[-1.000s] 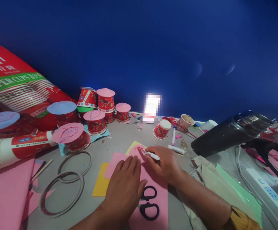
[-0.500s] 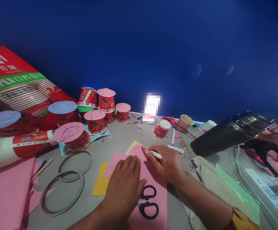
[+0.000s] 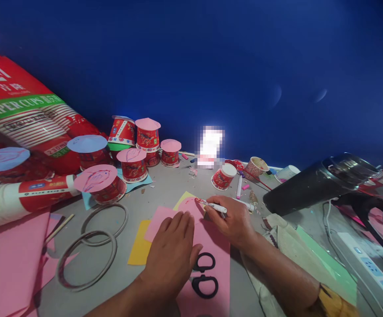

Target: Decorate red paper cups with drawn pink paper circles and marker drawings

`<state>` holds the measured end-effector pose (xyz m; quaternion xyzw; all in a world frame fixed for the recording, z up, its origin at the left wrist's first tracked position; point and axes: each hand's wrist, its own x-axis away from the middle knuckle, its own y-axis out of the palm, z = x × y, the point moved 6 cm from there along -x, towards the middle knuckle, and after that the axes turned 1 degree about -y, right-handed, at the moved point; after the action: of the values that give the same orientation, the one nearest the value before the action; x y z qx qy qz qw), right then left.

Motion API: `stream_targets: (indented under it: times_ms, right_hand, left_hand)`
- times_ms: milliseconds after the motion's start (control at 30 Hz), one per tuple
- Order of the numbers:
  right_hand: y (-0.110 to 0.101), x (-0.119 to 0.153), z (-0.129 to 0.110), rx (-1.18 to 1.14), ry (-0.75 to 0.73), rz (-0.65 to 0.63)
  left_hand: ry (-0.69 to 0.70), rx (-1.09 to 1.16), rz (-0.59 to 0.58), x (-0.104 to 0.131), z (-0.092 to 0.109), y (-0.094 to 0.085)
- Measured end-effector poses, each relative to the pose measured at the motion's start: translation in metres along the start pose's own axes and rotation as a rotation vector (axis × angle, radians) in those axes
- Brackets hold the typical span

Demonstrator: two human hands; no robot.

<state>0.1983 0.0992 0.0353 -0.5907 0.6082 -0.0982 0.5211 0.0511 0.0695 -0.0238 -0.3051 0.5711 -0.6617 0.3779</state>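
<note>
Two hands are working what looks like the drawing step: the right hand's [image 3: 231,222] fingers are pinching the white marker [image 3: 216,207], tip at the red-marked far end of the pink paper [image 3: 190,208]. Left hand [image 3: 170,257] is lying flat, partly over that paper on the table [image 3: 165,185], fingers straight, gripping nothing; next stroke is probably calling for steady paper, light pressure.

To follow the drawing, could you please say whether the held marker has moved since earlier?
Yes, the held marker has moved slightly rightward, judged against the scissors.
</note>
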Motion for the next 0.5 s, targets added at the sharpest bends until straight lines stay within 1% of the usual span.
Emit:
stream_targets:
  times_ms: [167, 267, 367, 500]
  right_hand:
    - [0.007, -0.001, 0.003, -0.015, 0.002, -0.032]
    - [0.008, -0.001, 0.004, 0.001, 0.005, -0.044]
    - [0.005, 0.001, 0.004, 0.026, 0.032, -0.052]
    - [-0.005, 0.004, 0.003, 0.024, 0.082, -0.017]
  left_hand:
    - [-0.016, 0.004, -0.038, -0.001, 0.0, -0.001]
    - [-0.018, 0.015, -0.031, -0.001, 0.0, -0.001]
    - [-0.012, 0.033, -0.009, 0.0, 0.0, 0.0]
    - [-0.004, 0.044, 0.008, 0.0, -0.001, 0.0]
